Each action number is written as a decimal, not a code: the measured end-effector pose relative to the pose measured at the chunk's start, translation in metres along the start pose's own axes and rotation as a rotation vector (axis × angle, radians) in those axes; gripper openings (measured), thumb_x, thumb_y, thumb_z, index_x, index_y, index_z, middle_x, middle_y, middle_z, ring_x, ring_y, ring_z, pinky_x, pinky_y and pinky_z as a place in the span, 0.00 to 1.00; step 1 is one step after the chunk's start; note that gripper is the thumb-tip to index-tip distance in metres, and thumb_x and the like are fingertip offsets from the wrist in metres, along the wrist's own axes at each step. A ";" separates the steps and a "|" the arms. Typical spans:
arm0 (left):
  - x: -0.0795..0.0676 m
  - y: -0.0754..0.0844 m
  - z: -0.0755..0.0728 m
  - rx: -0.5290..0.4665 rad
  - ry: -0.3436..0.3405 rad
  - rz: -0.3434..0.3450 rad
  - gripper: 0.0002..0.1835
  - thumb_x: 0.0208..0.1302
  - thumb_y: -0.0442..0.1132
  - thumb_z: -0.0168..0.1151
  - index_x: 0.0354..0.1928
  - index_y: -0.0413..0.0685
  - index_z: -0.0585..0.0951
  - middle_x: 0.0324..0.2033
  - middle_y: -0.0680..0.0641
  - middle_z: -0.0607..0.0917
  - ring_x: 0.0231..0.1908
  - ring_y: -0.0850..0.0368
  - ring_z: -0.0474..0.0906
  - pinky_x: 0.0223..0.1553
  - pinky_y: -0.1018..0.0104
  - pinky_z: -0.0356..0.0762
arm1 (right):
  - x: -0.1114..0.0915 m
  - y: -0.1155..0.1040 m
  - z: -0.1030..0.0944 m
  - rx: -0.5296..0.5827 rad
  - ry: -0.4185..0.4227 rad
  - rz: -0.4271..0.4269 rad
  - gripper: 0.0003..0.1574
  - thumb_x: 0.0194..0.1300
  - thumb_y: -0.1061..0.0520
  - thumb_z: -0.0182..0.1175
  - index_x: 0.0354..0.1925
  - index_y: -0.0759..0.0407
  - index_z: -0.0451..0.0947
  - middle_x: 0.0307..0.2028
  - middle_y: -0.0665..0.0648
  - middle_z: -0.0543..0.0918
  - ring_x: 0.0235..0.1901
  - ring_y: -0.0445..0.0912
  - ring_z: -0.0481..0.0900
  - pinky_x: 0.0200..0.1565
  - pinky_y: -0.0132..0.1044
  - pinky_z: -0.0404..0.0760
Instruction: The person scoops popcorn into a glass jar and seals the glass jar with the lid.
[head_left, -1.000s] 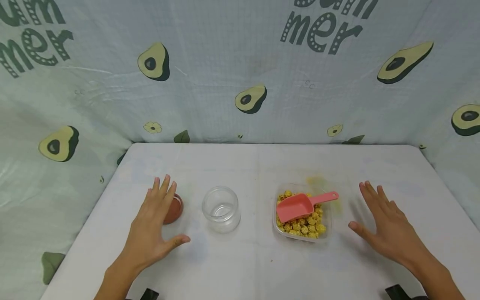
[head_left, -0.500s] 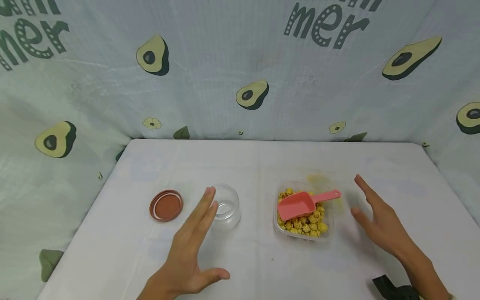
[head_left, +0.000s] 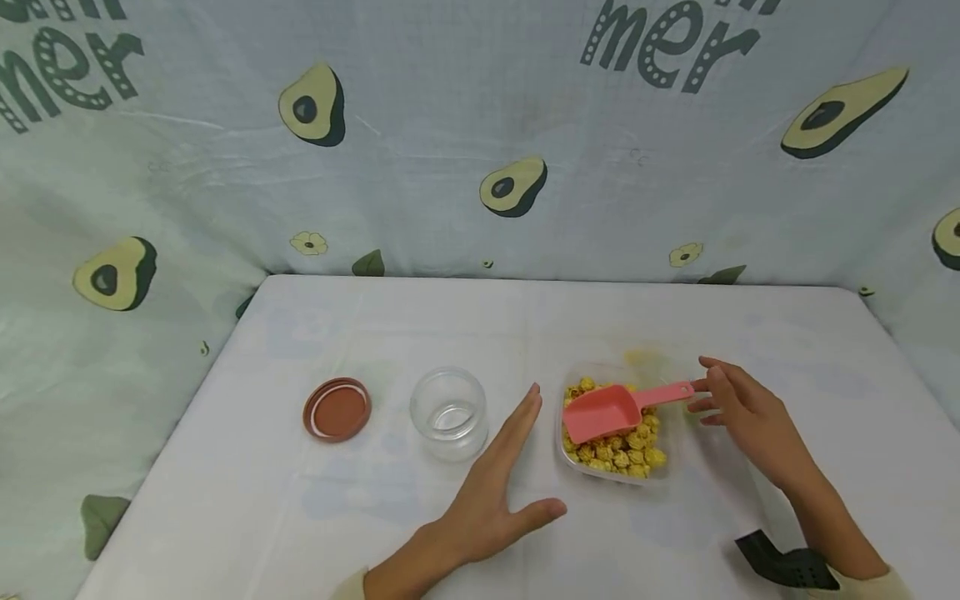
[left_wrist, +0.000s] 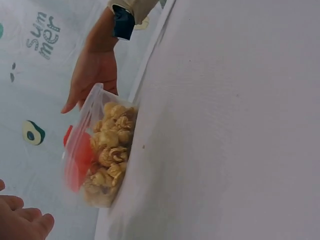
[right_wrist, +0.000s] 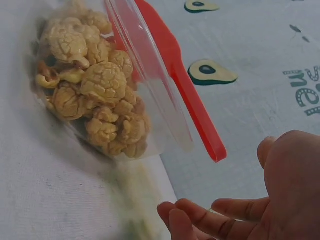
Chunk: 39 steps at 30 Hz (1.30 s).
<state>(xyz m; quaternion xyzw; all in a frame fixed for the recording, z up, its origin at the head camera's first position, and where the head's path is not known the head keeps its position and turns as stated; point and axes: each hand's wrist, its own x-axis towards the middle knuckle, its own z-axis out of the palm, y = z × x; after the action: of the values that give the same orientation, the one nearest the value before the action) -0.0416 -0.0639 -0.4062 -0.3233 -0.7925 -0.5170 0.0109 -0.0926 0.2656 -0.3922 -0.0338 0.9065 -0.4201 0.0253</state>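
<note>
A pink scoop (head_left: pixel 600 414) lies across the yellow popcorn (head_left: pixel 626 454) in a clear plastic tub (head_left: pixel 606 477), its handle reaching past the right rim. My right hand (head_left: pixel 757 425) is at the handle's end, fingers spread loosely around it. In the right wrist view a gap shows between those fingers (right_wrist: pixel 220 220) and the red-looking handle (right_wrist: pixel 197 112). My left hand (head_left: pixel 483 508) hovers in front of the tub's left side, fingers straight and thumb apart, holding nothing. The left wrist view shows the tub (left_wrist: pixel 75 135) side-on, between both hands.
An open, clear jar (head_left: pixel 448 417) stands left of the tub. Farther left lies a brown round lid (head_left: pixel 337 410). The white table (head_left: pixel 405 317) meets an avocado-print cloth (head_left: pixel 420 150) at the back. A yellow stain marks the tabletop behind the tub.
My left hand has moved right, from beside the lid, past the jar, toward the tub. The right hand has come left to the scoop handle, its fingers bending. Scoop and tub stay put.
</note>
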 end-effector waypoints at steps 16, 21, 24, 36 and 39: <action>0.026 -0.038 0.025 -0.147 -0.015 -0.155 0.51 0.58 0.46 0.70 0.76 0.60 0.48 0.75 0.53 0.47 0.72 0.59 0.43 0.69 0.54 0.50 | -0.001 0.000 0.004 0.558 -0.093 0.139 0.20 0.71 0.50 0.55 0.50 0.65 0.77 0.33 0.59 0.81 0.30 0.43 0.76 0.32 0.33 0.81; 0.030 -0.041 0.025 -0.053 -0.037 -0.083 0.47 0.58 0.46 0.70 0.75 0.55 0.54 0.75 0.52 0.47 0.72 0.58 0.45 0.67 0.54 0.55 | -0.001 -0.012 0.004 0.583 -0.037 0.122 0.20 0.68 0.51 0.59 0.48 0.67 0.78 0.33 0.59 0.85 0.29 0.45 0.80 0.32 0.32 0.81; 0.030 -0.042 0.025 0.017 -0.030 -0.052 0.46 0.58 0.47 0.70 0.74 0.52 0.56 0.74 0.51 0.49 0.71 0.58 0.48 0.66 0.55 0.58 | -0.005 -0.020 0.000 0.442 0.037 0.108 0.23 0.67 0.49 0.59 0.49 0.67 0.78 0.32 0.60 0.86 0.30 0.46 0.82 0.33 0.32 0.82; 0.029 -0.043 0.034 0.079 0.074 0.024 0.46 0.53 0.44 0.73 0.72 0.46 0.60 0.73 0.45 0.54 0.69 0.55 0.53 0.65 0.59 0.60 | -0.025 -0.053 -0.024 -0.002 0.493 -0.092 0.10 0.62 0.58 0.66 0.43 0.58 0.85 0.23 0.45 0.84 0.22 0.36 0.77 0.17 0.30 0.66; 0.027 -0.041 0.039 0.069 0.093 0.015 0.46 0.53 0.44 0.73 0.72 0.45 0.61 0.73 0.45 0.54 0.69 0.55 0.54 0.64 0.60 0.61 | -0.028 -0.058 -0.026 -0.049 0.537 -0.166 0.10 0.59 0.61 0.68 0.41 0.58 0.86 0.22 0.39 0.83 0.21 0.32 0.77 0.15 0.29 0.64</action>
<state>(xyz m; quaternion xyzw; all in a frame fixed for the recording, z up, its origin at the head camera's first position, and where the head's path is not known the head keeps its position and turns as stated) -0.0727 -0.0287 -0.4483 -0.3041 -0.8060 -0.5039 0.0628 -0.0646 0.2504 -0.3310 0.0041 0.8848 -0.3926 -0.2511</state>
